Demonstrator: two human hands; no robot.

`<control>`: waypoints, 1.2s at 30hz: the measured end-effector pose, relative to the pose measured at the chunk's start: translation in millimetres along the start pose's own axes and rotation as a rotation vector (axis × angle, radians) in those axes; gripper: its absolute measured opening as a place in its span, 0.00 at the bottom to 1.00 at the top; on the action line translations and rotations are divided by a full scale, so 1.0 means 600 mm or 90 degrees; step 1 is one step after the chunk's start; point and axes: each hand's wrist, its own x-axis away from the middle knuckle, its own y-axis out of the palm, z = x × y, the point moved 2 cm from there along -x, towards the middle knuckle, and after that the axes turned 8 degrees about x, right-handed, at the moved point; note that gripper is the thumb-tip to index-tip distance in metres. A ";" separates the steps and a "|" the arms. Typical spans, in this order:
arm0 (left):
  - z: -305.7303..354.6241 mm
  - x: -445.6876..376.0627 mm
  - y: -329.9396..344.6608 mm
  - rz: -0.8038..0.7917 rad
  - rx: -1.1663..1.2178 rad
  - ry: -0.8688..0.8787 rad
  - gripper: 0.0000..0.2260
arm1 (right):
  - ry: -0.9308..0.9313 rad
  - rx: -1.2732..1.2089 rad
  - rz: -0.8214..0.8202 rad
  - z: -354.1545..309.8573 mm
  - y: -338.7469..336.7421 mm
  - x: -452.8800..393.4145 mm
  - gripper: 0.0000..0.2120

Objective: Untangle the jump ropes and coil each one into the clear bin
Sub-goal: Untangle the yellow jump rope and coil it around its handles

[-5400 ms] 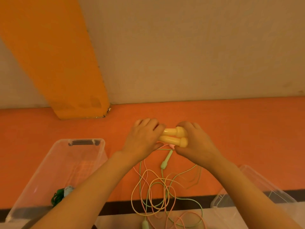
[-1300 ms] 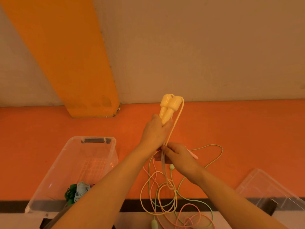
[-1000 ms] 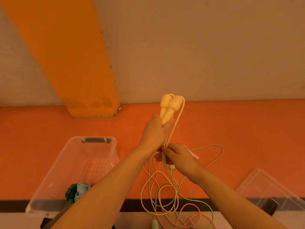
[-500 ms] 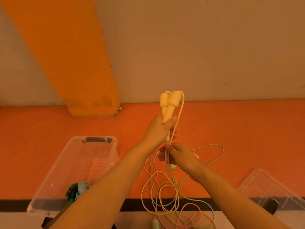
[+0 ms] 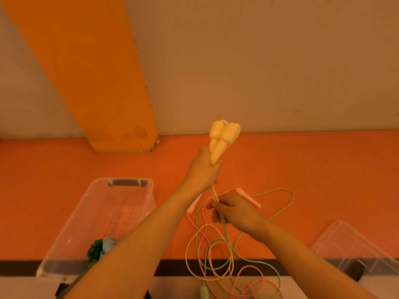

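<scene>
My left hand (image 5: pixel 203 172) grips the two yellow jump-rope handles (image 5: pixel 222 139) upright, raised above the orange floor. Just below, my right hand (image 5: pixel 232 212) pinches the doubled yellow cord (image 5: pixel 216 196) that hangs from them. The yellow cord runs down into a tangle (image 5: pixel 218 257) with green and pink cords on the floor. Two pink handles (image 5: pixel 248 197) lie beside my hands, and a green handle (image 5: pixel 203 292) lies at the bottom edge. The clear bin (image 5: pixel 149 190) stands at the left and holds a coiled dark green rope (image 5: pixel 94 252) with a pale blue one.
A clear lid (image 5: pixel 354 247) lies on the floor at the lower right. An orange pillar (image 5: pixel 97 83) and a beige wall rise behind. A dark strip and a white surface (image 5: pixel 323 285) run along the bottom of the view.
My left hand has turned the yellow handles from lying sideways to upright and lifted them. My right hand has left the handles and slid down onto the hanging yellow cord.
</scene>
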 end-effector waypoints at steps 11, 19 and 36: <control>-0.007 -0.003 -0.029 0.057 -0.027 0.031 0.05 | -0.023 0.021 -0.037 0.021 -0.056 0.023 0.11; -0.010 0.006 -0.039 0.026 -0.173 0.069 0.07 | -0.002 0.035 -0.001 0.035 -0.098 0.040 0.09; 0.000 0.035 -0.034 -0.110 -0.332 0.077 0.26 | -0.043 0.081 0.055 0.022 -0.173 0.065 0.12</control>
